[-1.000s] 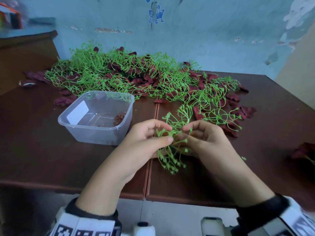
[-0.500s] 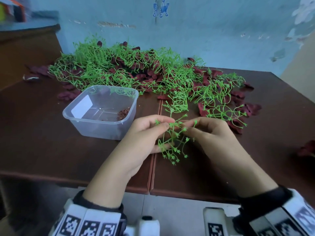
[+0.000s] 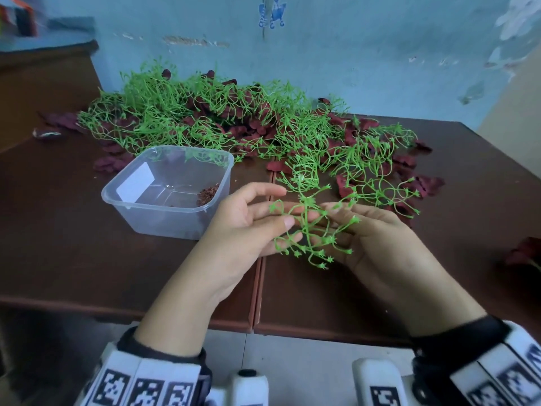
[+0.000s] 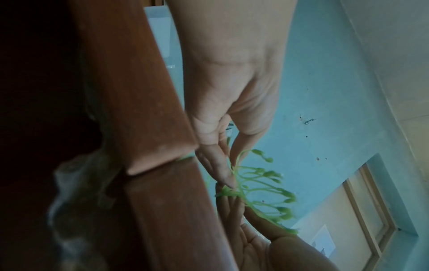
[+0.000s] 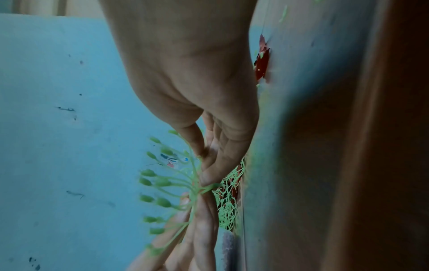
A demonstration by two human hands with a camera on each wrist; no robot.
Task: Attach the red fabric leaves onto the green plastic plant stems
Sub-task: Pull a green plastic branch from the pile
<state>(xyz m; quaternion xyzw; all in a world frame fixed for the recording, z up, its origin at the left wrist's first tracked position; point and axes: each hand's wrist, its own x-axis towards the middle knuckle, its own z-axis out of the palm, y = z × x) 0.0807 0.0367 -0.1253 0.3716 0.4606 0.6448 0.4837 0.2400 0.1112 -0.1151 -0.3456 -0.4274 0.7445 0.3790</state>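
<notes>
A bare green plastic stem sprig (image 3: 307,227) with many small tipped branches is held between both hands above the table's front middle. My left hand (image 3: 288,218) pinches it from the left, thumb over the branches. My right hand (image 3: 336,218) holds it from the right. In the left wrist view the left hand (image 4: 230,174) nips the sprig (image 4: 262,185) between thumb and fingers. The right wrist view shows my right hand (image 5: 204,176) pinching the sprig (image 5: 162,183) at its centre. Dark red fabric leaves (image 3: 251,130) lie tangled in the pile of green stems (image 3: 181,118) behind.
A clear plastic tub (image 3: 164,218) stands left of my hands, with brown crumbs (image 3: 209,193) in one corner. Loose red leaves (image 3: 430,183) lie at the right, another red leaf piece (image 3: 524,253) near the right edge. A seam (image 3: 260,276) splits the brown table.
The sprig hung in a bunch below my hands a second ago; now it is fanned out between them, and the fingers of both hands have straightened somewhat.
</notes>
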